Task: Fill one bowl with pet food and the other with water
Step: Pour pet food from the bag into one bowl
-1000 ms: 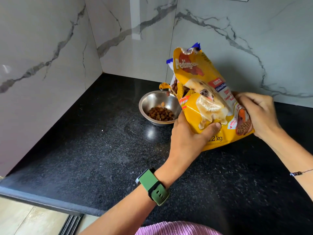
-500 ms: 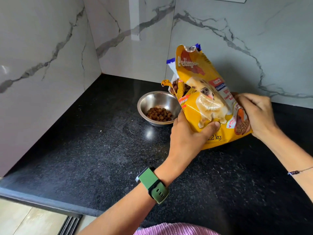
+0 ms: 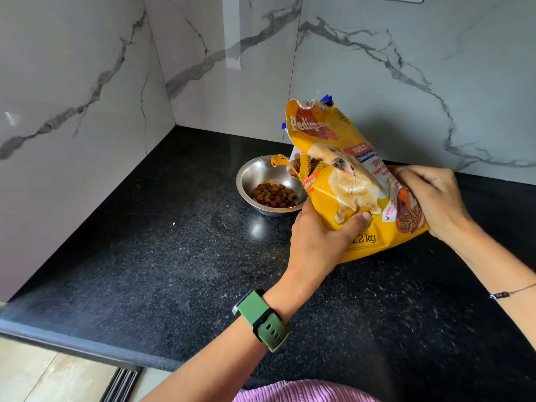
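Food: steel bowl (image 3: 269, 185) partly filled with kibble (image 3: 274, 195).
Water: second bowl not seen.
Hands: left hand (image 3: 322, 242) and right hand (image 3: 435, 198) clamped on food bag (image 3: 345, 175), at 3 o'clock of bowl.

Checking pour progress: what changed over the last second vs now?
The pet food bag has tipped back slightly more upright, and no kibble is falling now; a piece was in mid-air a second ago. The kibble pile in the steel bowl looks a bit fuller. Unchanged: left hand and right hand both keep hold of the bag, and the bowl stays put on the counter.
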### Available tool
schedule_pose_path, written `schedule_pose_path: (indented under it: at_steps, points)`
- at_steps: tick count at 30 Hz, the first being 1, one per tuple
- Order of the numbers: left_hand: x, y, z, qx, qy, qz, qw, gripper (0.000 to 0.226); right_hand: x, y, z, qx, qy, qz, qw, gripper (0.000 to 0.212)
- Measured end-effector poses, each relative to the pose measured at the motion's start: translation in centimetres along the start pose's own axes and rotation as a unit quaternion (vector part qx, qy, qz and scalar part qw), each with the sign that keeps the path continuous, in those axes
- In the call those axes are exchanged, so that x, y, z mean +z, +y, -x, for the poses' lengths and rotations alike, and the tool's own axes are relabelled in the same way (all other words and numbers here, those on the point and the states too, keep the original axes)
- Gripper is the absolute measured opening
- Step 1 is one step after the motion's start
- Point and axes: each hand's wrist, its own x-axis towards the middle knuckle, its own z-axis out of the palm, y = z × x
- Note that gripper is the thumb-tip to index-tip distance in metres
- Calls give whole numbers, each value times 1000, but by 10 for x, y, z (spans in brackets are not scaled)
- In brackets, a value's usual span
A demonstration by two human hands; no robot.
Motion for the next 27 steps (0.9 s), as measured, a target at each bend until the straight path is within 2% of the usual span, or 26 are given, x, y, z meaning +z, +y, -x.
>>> schedule_pose_path:
  at_steps: [4, 9, 15, 22, 27]
  points:
    - [-1, 0, 2, 47, 20, -39, 998, 90, 1, -6, -1, -18, 13, -19, 1000, 22]
    - [-1, -8, 1, -12, 0, -1, 1000, 82, 3, 6, 0, 11, -8, 19, 1000, 16]
    - [1, -6, 1, -15, -7, -3, 1000, 77, 0, 8, 2, 10, -9, 26, 1000, 22]
    - [1, 0, 5, 47, 17, -31, 998, 78, -1, 2, 0, -20, 18, 4, 1000, 20]
    - [-1, -6, 1, -22, -1, 20, 1000, 79, 2, 4, -6, 19, -11, 34, 999, 17]
